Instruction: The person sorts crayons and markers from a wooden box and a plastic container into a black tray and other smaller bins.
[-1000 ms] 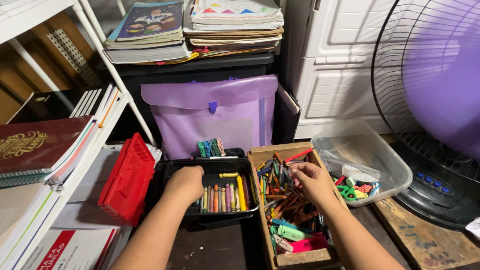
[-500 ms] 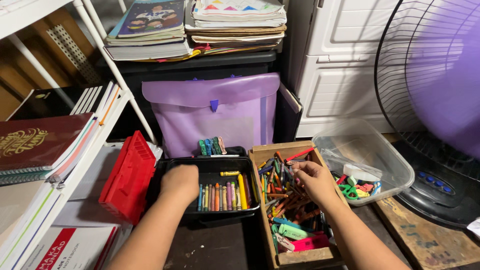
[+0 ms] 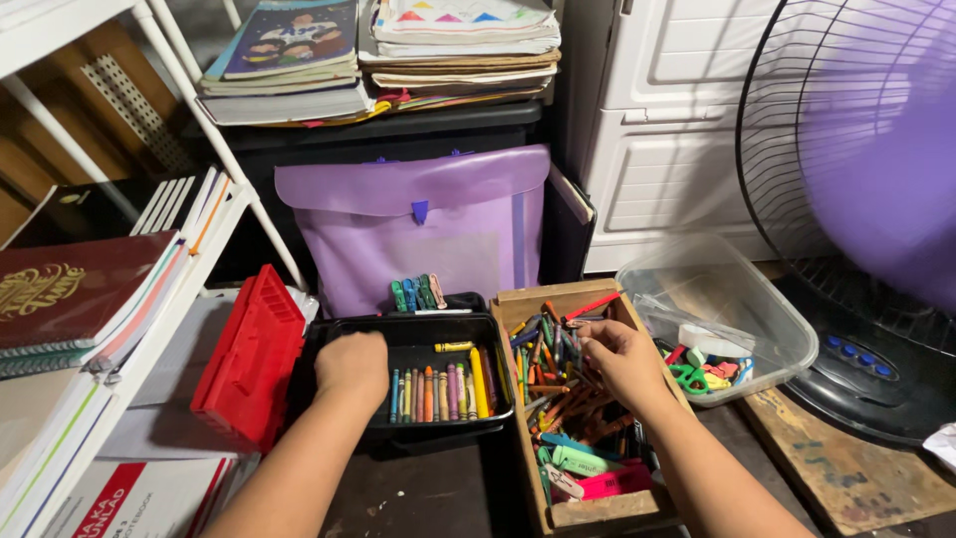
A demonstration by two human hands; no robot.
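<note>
My left hand rests curled inside the left part of a black tray that holds a row of crayons; whether it holds anything is hidden. My right hand reaches into a wooden box full of mixed crayons and pencils, its fingers pinching among them near the top of the pile. A few more crayons lie behind the tray.
A red plastic lid leans left of the tray. A purple folder case stands behind. A clear tub with scissors and small items sits right, beside a spinning fan. Books fill a white shelf at left.
Both hands stay almost where they were. My left hand has shifted slightly within the tray, and my right hand's fingers have worked a little among the crayons in the box.
</note>
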